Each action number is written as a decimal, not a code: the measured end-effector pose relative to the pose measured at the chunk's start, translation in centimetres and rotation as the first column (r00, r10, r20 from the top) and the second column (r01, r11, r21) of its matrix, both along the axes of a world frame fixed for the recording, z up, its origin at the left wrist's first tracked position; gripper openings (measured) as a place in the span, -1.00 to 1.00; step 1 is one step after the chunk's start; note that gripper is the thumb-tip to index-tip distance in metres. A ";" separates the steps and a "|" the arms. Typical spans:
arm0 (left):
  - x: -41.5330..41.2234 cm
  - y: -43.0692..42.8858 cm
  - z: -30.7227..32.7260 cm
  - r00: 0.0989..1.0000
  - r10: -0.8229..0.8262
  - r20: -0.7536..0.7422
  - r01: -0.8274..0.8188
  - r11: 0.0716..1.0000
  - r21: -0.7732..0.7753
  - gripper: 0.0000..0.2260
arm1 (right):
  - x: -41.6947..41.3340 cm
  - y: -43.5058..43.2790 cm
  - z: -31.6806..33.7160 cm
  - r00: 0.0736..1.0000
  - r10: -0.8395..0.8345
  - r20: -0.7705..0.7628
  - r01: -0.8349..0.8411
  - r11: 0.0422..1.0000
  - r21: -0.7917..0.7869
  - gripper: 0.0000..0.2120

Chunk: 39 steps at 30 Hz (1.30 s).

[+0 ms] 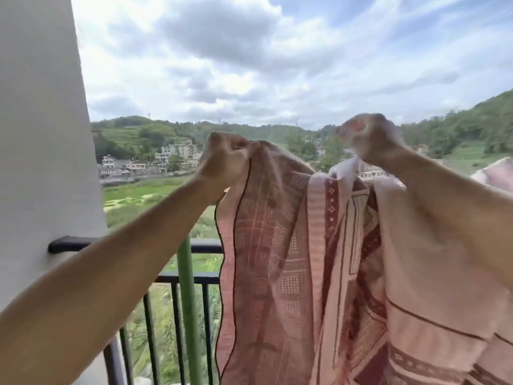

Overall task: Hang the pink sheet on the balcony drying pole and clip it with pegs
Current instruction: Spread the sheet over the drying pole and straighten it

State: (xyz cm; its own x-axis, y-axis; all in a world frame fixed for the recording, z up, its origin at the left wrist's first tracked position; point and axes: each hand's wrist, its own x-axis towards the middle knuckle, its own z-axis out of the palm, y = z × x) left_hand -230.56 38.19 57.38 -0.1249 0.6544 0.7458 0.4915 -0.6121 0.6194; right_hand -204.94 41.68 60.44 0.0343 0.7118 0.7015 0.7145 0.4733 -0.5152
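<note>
The pink sheet (pixel 280 245), patterned with dark red bands and dotted squares, hangs in folds in front of me above the balcony railing. My left hand (pixel 224 157) grips its upper left corner in a fist. My right hand (pixel 369 137), blurred, grips the upper edge further right, and cloth drapes down over my right forearm. A green pole (pixel 187 295) stands upright behind my left forearm, just left of the sheet. No pegs are in view.
A black metal railing (pixel 177 279) with vertical bars runs across below. A white pillar (pixel 41 134) fills the left side. More pink cloth (pixel 497 173) shows at the right edge. Beyond lie fields, houses and hills.
</note>
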 end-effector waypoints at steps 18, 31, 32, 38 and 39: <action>-2.1 -1.4 -0.8 0.934 -0.197 -0.297 0.099 0.944 -0.315 -0.89 | 2.6 5.2 2.8 0.930 -0.307 -0.204 0.299 0.952 -0.068 -0.77; -3.5 1.6 1.0 0.973 0.226 0.036 -0.215 0.955 -0.203 -0.85 | -6.0 -5.3 -7.0 0.617 -0.034 0.786 -0.424 0.827 0.369 -0.54; -3.7 1.4 0.8 0.967 0.255 -0.030 -0.256 0.952 -0.169 -0.88 | -5.9 -5.0 -6.7 0.679 0.033 0.734 -0.454 0.804 0.384 -0.67; -5.7 0.5 -1.4 0.849 0.445 -0.287 -0.444 0.893 0.071 -0.96 | -1.9 -0.8 1.4 0.988 -0.066 -0.140 0.109 0.937 0.330 -0.71; -5.8 0.4 -1.6 0.838 0.468 -0.282 -0.461 0.882 0.094 -0.95 | -0.7 0.2 3.0 0.952 -0.118 -0.282 0.191 0.950 0.247 -0.67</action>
